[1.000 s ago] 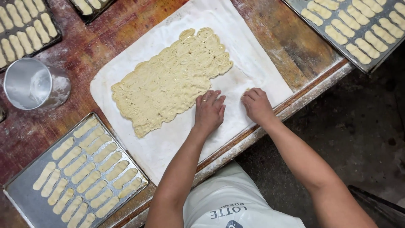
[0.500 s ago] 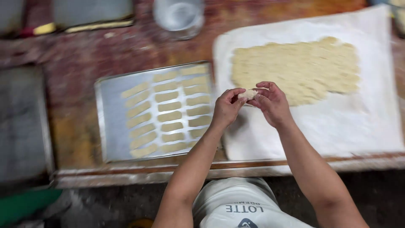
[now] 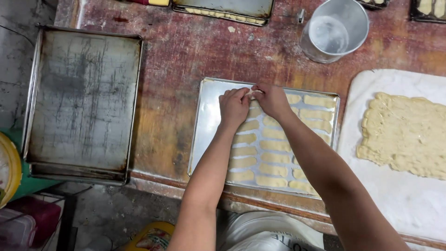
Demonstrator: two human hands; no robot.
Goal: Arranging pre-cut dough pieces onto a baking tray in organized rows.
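Nearest, the person's forearms cross the baking tray (image 3: pixel 209 121), hiding some of the dough strips (image 3: pixel 274 146) lined up in it. At the tray's far edge the left hand (image 3: pixel 233 106) and right hand (image 3: pixel 272 100) meet, each grip pinched on a small dough piece (image 3: pixel 251 92), mostly hidden by fingertips. Right of the tray, the dough slab (image 3: pixel 409 137) on white cloth is cut off. Left sits an empty tray (image 3: pixel 81 97); beyond, a metal cup (image 3: pixel 335 30) on the desk (image 3: pixel 186 56). Half a second ago the hands held the piece above the tray's right edge.
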